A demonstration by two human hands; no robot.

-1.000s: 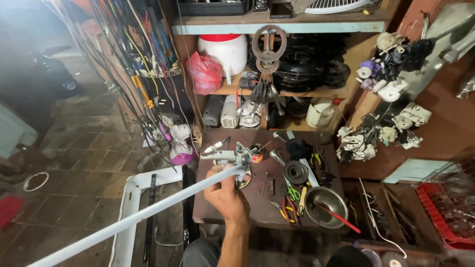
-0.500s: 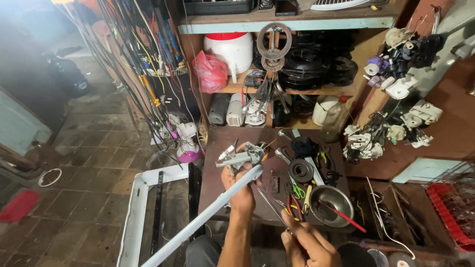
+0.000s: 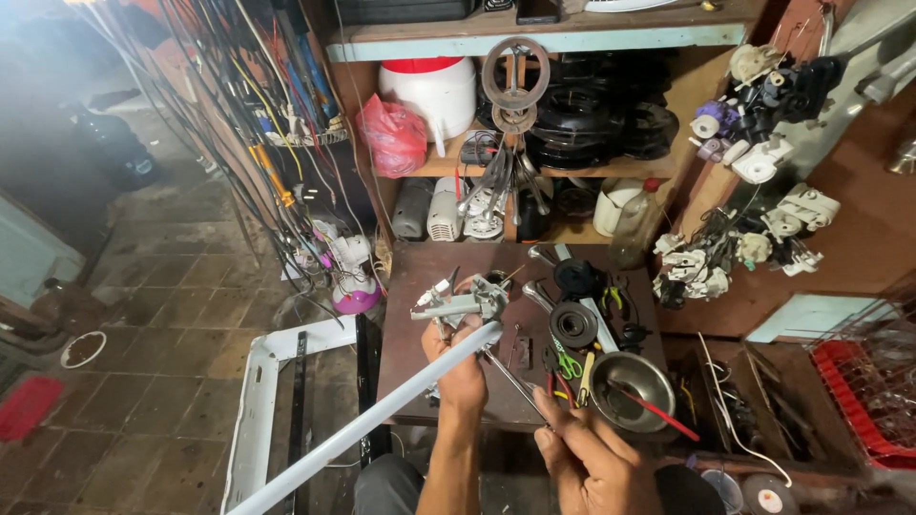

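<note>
Left of the workbench (image 3: pixel 410 315), the long white tube (image 3: pixel 363 424) slants up into the left hand (image 3: pixel 461 367), fingers closed around its grey metal end fitting (image 3: pixel 463 305). The right hand (image 3: pixel 596 463) (out of view a second ago) now pinches a thin rod (image 3: pixel 510 380) just below it.

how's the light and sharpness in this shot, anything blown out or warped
Head view: the top left corner is washed out by a hazy glare; the shelves and work table are evenly lit and fairly sharp; the right hand at the bottom edge is slightly soft; the wide lens bends the edges, so the hanging cables lean outward; the white tube in the left hand stays crisp.
</note>
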